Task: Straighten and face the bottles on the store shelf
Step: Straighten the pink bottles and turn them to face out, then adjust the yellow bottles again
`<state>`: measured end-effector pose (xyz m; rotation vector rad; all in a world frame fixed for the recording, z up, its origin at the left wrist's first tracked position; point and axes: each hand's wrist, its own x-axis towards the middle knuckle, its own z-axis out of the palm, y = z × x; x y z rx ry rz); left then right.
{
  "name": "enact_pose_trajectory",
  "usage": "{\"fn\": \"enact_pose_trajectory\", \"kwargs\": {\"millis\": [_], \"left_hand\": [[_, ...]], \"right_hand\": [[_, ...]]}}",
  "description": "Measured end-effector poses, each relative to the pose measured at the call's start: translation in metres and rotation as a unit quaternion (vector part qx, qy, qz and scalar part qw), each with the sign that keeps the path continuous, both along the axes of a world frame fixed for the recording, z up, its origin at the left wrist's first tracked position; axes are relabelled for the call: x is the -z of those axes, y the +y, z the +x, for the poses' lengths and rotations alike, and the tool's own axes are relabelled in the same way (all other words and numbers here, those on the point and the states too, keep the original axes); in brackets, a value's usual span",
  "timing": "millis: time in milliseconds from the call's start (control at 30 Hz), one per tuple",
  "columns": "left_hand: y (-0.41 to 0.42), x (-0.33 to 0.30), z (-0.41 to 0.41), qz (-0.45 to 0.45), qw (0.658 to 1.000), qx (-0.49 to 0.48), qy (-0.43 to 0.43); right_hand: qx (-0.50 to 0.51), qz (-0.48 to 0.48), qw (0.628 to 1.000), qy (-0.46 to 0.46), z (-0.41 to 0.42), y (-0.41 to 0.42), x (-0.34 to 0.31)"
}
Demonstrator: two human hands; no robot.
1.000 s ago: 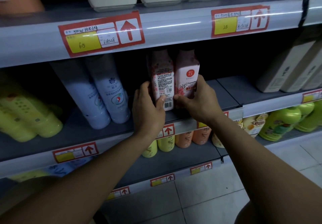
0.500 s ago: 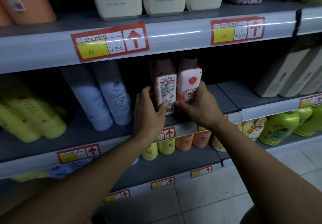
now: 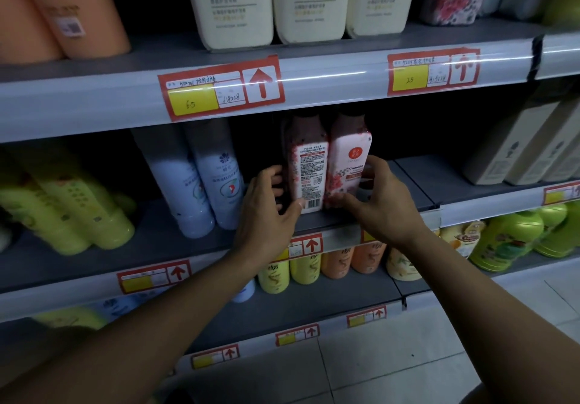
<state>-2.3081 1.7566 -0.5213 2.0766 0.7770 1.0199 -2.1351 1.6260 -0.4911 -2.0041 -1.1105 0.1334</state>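
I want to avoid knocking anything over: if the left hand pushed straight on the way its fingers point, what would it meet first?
Probably the barcode bottle, which the left hand already holds at its side and lower front. Behind it looks dark; depth is unclear.

Dim store aisle: grey metal shelving [image 3: 329, 67] with red price tags [image 3: 221, 88] above pale tiled floor [image 3: 392, 372].

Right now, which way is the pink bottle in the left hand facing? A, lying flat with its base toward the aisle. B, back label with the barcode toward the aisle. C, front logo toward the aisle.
B: the pink bottle gripped by the left hand stands upright showing fine print and a barcode, while its neighbour, held by the right hand, shows its front logo.
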Motion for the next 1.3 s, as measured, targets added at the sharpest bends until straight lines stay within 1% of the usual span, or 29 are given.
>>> {"fn": "enact_pose_trajectory", "kwargs": {"millis": [133,300,367,433,567,667,900,1100,1233,1300], "left_hand": [[-0.001,-0.005,-0.006,0.003,1.0,0.003,-0.002],[-0.006,-0.012,-0.024,0.028,0.999,0.015,0.013],[-0.007,-0.015,-0.034,0.035,0.999,0.025,0.031],[-0.008,-0.017,-0.045,0.043,0.997,0.035,0.044],[-0.007,-0.021,-0.078,0.062,0.995,0.041,0.063],[-0.002,-0.024,-0.105,0.062,0.995,0.036,0.074],[0.002,-0.039,-0.14,0.073,0.994,0.004,0.085],[0.003,-0.043,-0.168,0.06,0.993,-0.023,0.104],[0.011,-0.042,-0.198,0.015,0.991,-0.086,0.103],[0.019,-0.039,-0.217,0.008,0.987,-0.126,0.102]], "right_hand": [[0.067,0.023,0.997,-0.007,-0.008,-0.004,-0.005],[0.098,-0.011,0.995,-0.01,-0.02,-0.015,-0.017],[0.099,-0.034,0.994,-0.029,-0.028,-0.017,-0.023],[0.078,-0.058,0.995,-0.034,-0.037,-0.018,-0.028],[0.007,-0.096,0.994,-0.051,-0.067,-0.007,-0.042],[-0.06,-0.103,0.991,-0.057,-0.103,0.008,-0.048],[-0.173,-0.111,0.973,-0.101,-0.166,0.031,-0.031],[-0.21,-0.095,0.967,-0.111,-0.195,0.042,-0.036],[-0.219,-0.063,0.969,-0.094,-0.215,0.062,-0.035],[-0.223,-0.043,0.969,-0.101,-0.225,0.072,-0.03]]}}
